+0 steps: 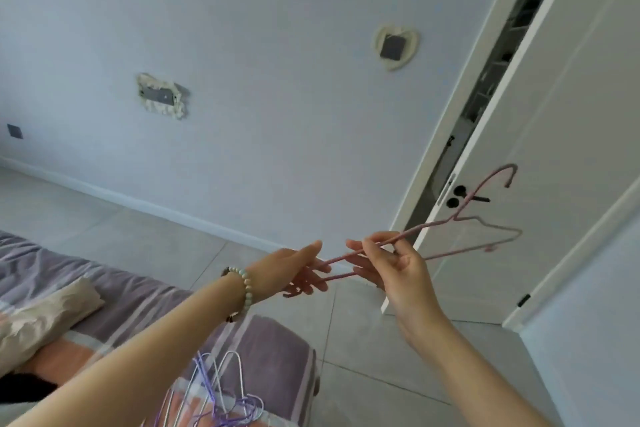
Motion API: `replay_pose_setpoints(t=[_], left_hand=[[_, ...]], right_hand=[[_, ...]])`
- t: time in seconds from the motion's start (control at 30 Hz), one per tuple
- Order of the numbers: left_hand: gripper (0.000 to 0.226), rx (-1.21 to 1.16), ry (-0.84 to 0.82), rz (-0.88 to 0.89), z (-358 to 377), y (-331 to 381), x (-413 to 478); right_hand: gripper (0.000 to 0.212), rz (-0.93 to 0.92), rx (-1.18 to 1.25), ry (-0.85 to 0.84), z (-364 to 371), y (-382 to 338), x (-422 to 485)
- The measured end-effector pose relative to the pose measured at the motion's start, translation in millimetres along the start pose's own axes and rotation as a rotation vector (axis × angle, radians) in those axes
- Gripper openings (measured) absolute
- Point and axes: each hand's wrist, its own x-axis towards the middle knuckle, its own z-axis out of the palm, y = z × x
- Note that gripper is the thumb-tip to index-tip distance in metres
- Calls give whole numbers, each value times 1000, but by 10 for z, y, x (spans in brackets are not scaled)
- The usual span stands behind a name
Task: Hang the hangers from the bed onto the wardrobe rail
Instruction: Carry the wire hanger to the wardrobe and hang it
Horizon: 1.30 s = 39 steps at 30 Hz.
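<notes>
One pink hanger [433,225] is held in the air at the centre right of the frame, in front of the white door [561,135]. It is above the grey tiled floor [363,357], past the foot of the bed [273,347]. Its long axis slants from lower left to upper right. Its hook [507,167] rises to the upper right, with the tip curling back down beside the black door handle [462,196]. The left hand [298,270], with one beaded bracelet [246,288] on its wrist, has its fingers loosely bent around the hanger's lower left end. The right hand [398,267] pinches the hanger's upper arm between thumb and forefinger, with the other fingers curled below it. The two hands are close together but not touching. At the bottom centre of the frame a pile of hangers [216,388] lies on the striped purple bed cover. Several are purple and at least one is white, with their hooks pointing roughly up the frame. They overlap and run off the bottom edge, so an exact count cannot be made. One cream pillow [45,315] lies on the bed at the lower left. On the pale wall there are two decorated frames: a heart-shaped frame [412,45] at the upper right and a frilled rectangular frame [162,111] to the left of centre.
</notes>
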Motion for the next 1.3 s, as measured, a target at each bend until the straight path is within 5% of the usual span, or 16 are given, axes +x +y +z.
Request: replay_pose_setpoints(t=[0.6, 0.9, 1.3], left_hand=[[47, 130, -575, 576, 3028, 3145, -689], [48, 143, -735, 715, 4759, 3855, -1242], [46, -14, -748, 793, 6647, 4410, -1873]], right_hand=[[12, -441, -189, 679, -2972, -2450, -2091], [13, -510, -238, 881, -4256, -3021, -3314], [7, -579, -222, 1037, -5681, -3598, -4409]])
